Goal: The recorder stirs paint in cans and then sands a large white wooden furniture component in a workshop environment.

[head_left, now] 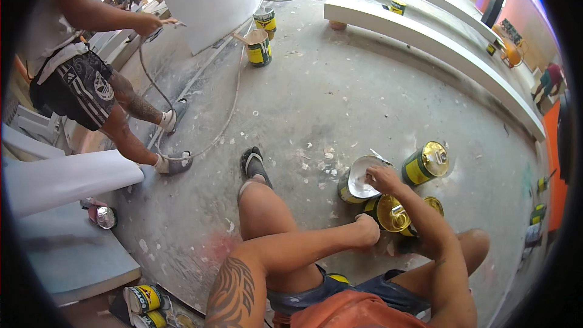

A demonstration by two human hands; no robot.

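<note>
Can (347, 191): open on the floor (297, 109) before me; one knock could tip it.
Right hand (381, 178): fingers curled at its mouth, hold unclear.
Left hand (367, 229): against the gold-lidded can (393, 211); openness and grip, can't tell; my shove could jolt both cans.
Hose (235, 98): looped by a co-worker's foot (175, 164), trip risk.

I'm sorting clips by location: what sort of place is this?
Probably a painting or finishing workshop, judging by the several metal cans standing about, the pale spots scattered over the grey floor, and the long white beam lying across it.
</note>
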